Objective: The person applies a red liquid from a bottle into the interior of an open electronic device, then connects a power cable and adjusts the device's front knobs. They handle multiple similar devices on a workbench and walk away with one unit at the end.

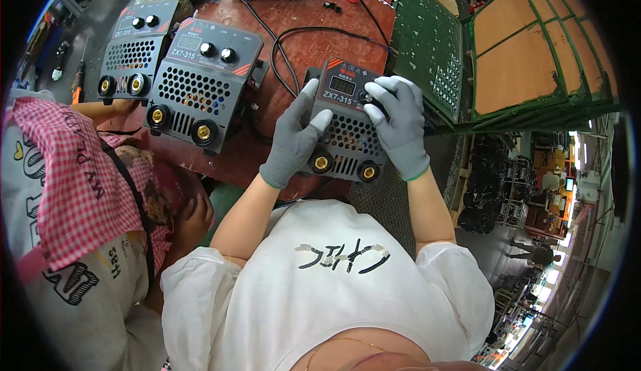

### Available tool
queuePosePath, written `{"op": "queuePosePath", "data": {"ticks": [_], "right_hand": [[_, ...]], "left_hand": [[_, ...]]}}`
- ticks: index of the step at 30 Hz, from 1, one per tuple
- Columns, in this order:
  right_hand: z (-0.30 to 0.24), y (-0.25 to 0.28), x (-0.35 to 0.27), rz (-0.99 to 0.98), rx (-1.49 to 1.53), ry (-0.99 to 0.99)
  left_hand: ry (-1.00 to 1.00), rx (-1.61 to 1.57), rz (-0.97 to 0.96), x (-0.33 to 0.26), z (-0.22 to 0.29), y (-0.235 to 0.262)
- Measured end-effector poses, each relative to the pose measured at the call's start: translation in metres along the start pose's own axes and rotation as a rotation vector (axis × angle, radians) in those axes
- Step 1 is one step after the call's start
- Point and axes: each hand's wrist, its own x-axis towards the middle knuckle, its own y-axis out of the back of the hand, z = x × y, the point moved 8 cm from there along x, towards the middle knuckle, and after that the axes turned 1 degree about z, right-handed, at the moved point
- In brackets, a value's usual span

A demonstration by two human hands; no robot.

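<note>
A dark grey welding machine [354, 134] with a small display, a honeycomb vent and two brass sockets stands in front of me on the red table. My left hand [294, 134], in a grey glove with pale fingertips, grips the machine's left side, its thumb near the front panel's edge. In a matching glove, my right hand [401, 121] is closed at the panel's right side. Its thumb and fingers pinch a small dark control knob [366, 95] beside the display, mostly hidden by the fingertips.
Two similar welding machines, one nearer [198, 81] and one farther left [135, 51], stand to my left. A co-worker in a pink checked apron [80, 171] is beside them. A black cable [284, 37] crosses the red table [227, 11]. A green board [427, 37] stands at right.
</note>
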Motion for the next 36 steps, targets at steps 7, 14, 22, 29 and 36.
{"op": "queuePosePath", "data": {"ticks": [7, 14, 22, 29, 36], "right_hand": [[0.005, 0.0, 0.0, 0.061, 0.022, -0.02], [0.007, -0.006, -0.001, 0.048, 0.003, -0.001], [-0.004, 0.011, -0.004, 0.085, -0.014, 0.031], [-0.025, 0.007, -0.018, -0.065, -0.145, 0.101], [-0.029, -0.007, -0.021, -0.226, -0.252, 0.077]], "left_hand": [[-0.003, 0.004, 0.0, 0.001, 0.003, -0.002], [-0.006, -0.015, 0.001, 0.004, -0.001, 0.001], [0.026, -0.01, 0.012, 0.001, 0.0, 0.0], [0.019, -0.011, -0.014, 0.0, 0.0, -0.001], [0.035, -0.024, -0.016, -0.002, 0.0, -0.001]]}}
